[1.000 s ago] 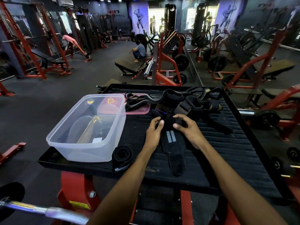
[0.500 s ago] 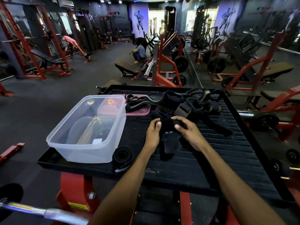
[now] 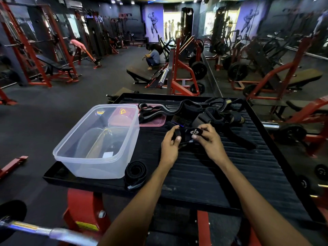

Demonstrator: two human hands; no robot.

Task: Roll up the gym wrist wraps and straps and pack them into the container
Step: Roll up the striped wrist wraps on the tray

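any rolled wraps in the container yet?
No. The clear container holds no wraps; the one rolled wrap lies outside it on the black platform.

No readable text or labels anywhere

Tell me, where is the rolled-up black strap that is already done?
In the head view, the rolled strap lies at the near left edge of the black platform, right beside the clear container's near corner, left of the left forearm.

Black wrist wrap [image 3: 192,133] (white logo, perhaps), clear container [image 3: 99,141], pink lid [image 3: 152,122]
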